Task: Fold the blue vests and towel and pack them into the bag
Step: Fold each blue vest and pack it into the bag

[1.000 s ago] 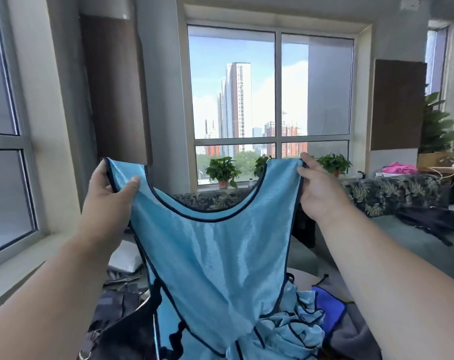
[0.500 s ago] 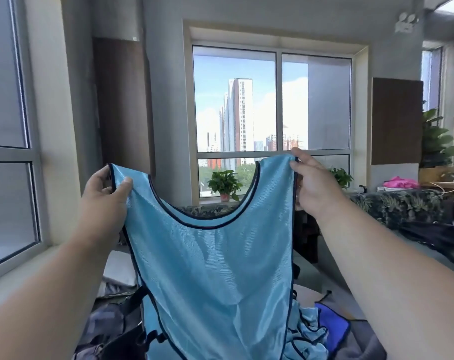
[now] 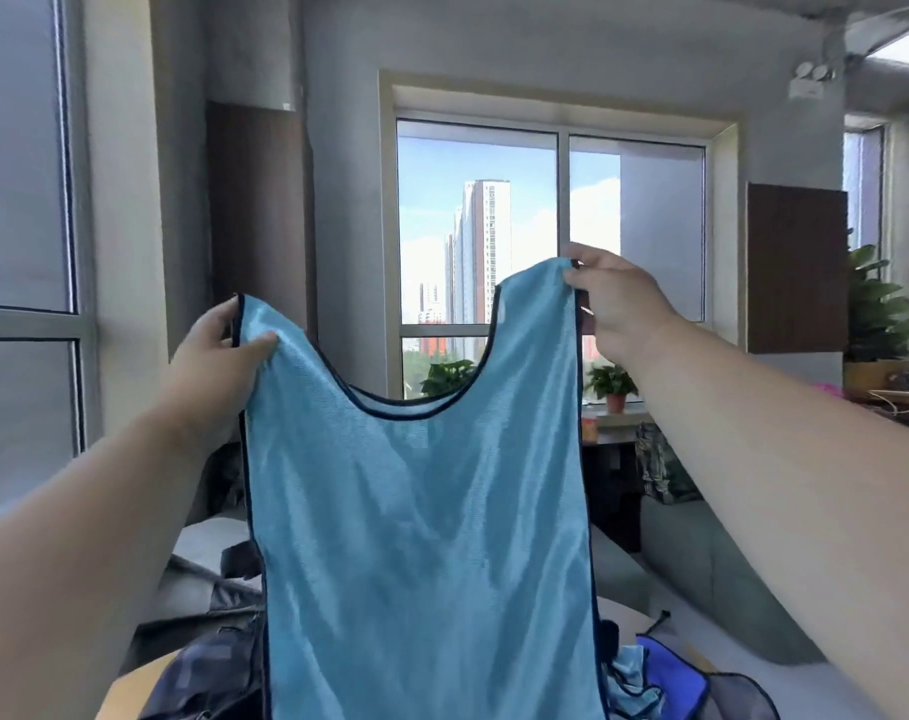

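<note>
The left hand pinched the left shoulder strap of a light blue vest, and the right hand pinched the right strap, so the vest hung flat and wide in the air in front of the far window. More crumpled light blue vests and a darker blue towel lay low on the near right, and a dark bag sat on the near left. No writing or label showed on the vest.
</note>
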A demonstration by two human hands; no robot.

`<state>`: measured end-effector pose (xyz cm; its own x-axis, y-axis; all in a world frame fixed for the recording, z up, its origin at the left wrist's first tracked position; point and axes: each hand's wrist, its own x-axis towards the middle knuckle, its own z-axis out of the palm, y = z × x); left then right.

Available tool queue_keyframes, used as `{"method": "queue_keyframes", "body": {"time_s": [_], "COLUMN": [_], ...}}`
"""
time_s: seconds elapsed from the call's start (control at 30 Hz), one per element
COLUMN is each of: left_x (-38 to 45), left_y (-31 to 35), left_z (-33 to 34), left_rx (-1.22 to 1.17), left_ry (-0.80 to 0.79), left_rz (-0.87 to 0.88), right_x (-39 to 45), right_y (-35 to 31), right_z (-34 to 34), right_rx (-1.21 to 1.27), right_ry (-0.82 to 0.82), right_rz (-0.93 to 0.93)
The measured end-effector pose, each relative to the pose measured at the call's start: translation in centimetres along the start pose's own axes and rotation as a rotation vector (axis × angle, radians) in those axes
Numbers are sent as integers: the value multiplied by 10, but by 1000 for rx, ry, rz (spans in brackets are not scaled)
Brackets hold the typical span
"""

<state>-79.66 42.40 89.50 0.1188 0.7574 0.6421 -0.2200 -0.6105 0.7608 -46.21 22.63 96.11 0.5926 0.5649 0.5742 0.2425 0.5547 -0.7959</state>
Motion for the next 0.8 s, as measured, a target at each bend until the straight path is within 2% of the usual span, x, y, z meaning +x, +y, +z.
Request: {"method": "queue_keyframes", "body": {"time_s": [0.1, 0.37, 0.5, 0.6, 0.73, 0.8], "left_x": [-2, -25, -32, -36, -42, -44], "left_y": [3, -16, -32, -35, -33, -34], "left_z": [-5, -23, -25, -23, -18, -16], "left_rx": [-56, -129, -210, -316, -480, -556], "left_ry": [56, -46, -34, -74, -245, -266], "left_rz": [9, -113, -175, -207, -279, -325], "right_x": [-4, -22, -31, -38, -47, -51], "right_y": [4, 48, 61, 68, 72, 74], "right_z": [-7, -26, -27, -26, -24, -22], "right_rx": [37, 127, 120, 126, 162, 200], "right_ry": [19, -46, -77, -98, -161, -191], "right_rz": [0, 138, 167, 175, 183, 189]}}
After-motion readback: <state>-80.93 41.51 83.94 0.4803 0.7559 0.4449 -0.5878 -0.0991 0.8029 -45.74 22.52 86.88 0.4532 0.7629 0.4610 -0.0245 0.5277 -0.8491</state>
